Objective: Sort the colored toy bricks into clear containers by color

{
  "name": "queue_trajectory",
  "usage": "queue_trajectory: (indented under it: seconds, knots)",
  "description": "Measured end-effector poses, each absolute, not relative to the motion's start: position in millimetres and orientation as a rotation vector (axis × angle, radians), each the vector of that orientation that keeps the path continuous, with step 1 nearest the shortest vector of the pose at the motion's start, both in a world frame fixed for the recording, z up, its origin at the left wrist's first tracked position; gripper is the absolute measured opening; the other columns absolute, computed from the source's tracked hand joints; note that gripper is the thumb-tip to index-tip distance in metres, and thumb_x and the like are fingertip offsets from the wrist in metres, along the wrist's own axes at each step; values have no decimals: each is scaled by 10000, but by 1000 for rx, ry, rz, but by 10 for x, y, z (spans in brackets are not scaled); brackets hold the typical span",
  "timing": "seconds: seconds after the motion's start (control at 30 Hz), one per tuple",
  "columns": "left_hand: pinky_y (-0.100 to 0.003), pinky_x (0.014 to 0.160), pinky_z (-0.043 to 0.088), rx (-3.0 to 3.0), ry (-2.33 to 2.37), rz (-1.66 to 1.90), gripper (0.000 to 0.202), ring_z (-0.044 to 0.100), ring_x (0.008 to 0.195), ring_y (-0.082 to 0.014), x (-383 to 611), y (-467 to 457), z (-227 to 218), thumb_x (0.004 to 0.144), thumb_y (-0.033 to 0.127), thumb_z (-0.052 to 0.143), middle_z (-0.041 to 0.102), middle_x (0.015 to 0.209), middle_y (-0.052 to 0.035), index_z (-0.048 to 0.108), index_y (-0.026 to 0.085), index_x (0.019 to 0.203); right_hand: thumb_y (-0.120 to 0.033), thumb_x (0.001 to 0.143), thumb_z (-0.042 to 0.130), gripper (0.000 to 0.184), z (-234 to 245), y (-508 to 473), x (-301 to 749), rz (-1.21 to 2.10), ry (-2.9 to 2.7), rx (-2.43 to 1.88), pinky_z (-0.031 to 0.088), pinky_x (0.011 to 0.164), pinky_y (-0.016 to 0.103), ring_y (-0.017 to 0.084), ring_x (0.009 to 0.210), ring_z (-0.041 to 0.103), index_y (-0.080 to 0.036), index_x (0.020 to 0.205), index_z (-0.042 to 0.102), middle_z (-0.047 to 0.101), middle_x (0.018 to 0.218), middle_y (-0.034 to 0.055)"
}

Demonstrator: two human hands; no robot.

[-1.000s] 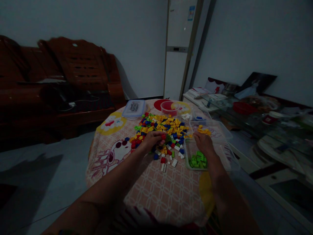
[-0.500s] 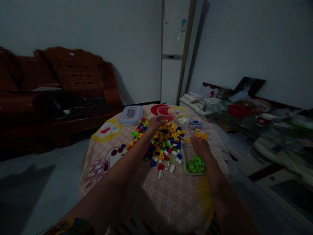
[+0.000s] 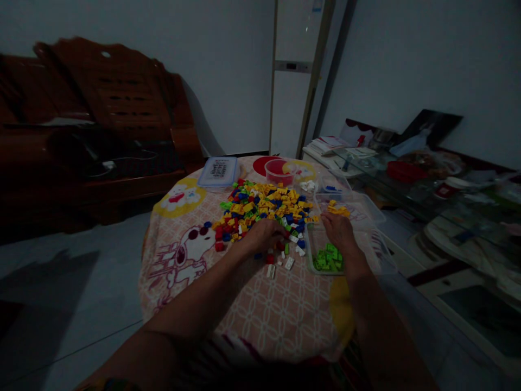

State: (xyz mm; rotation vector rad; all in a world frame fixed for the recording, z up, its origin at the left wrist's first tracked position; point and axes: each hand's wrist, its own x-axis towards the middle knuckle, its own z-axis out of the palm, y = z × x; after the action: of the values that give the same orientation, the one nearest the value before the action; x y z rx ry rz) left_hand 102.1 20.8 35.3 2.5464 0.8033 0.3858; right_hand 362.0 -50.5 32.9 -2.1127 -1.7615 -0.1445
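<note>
curling over the near side of a heap of mixed plastic building bricks (image 3: pixel 272 203), the left hand (image 3: pixel 264 234) has its fingers bent down among the pieces; their tips are hidden, so i cannot tell whether they pinch a brick or are spread. the right hand (image 3: pixel 338 228) is over the clear rectangular container (image 3: pixel 310 258) at the right of the heap, its fingers bunched together, and whether a small piece sits between them cannot be told. light-green bricks (image 3: pixel 329 258) lie inside that container, below the right hand. just beyond the hand, yellow bricks (image 3: pixel 338 208) lie in a clear plastic tray (image 3: pixel 373 207), and farther back are blue bricks (image 3: pixel 331 188) in a smaller clear box (image 3: pixel 345 185), with white bricks (image 3: pixel 307 185) beside it. the heap itself, yellow, red, blue, green and white, spreads over the middle of the patterned tablecloth (image 3: pixel 280 315), with a white brick (image 3: pixel 290 263) lying loose at its near edge. behind the heap stand a round clear tub (image 3: pixel 280 172) and, to its left, a box with a blue-edged lid (image 3: pixel 218 172)
</note>
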Motion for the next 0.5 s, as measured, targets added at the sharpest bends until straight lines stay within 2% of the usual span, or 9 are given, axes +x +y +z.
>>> queue_trajectory:
  seconds: [0.13, 0.23, 0.5]
  knots:
    - [-256, 701, 433, 2610, 1089, 350, 182, 663, 868, -213, 1111, 104, 311, 781, 328, 712, 730, 926, -67, 736, 195, 903, -255, 972, 413, 348, 333, -518, 3612, -141, -1758, -2119, 458, 837, 286, 217, 934, 691, -194, 1017, 753, 771, 979, 100]
    - [-260, 683, 418, 2608, 1187, 367, 227, 651, 868, -213, 1156, 67, 298, 762, 355, 738, 713, 947, -65, 691, 193, 915, -256, 975, 417, 347, 345, -526, 3598, -144, -1753, -2137, 459, 835, 292, 222, 928, 694, -189, 1026, 753, 771, 986, 102]
    - [-241, 665, 418, 2451, 1251, 493, 135, 640, 773, -170, 1119, 175, 281, 752, 186, 675, 712, 815, -26, 711, 194, 882, -255, 976, 427, 342, 354, -516, 3586, -123, -1741, -2158, 457, 813, 287, 222, 918, 697, -186, 1054, 752, 771, 1018, 103]
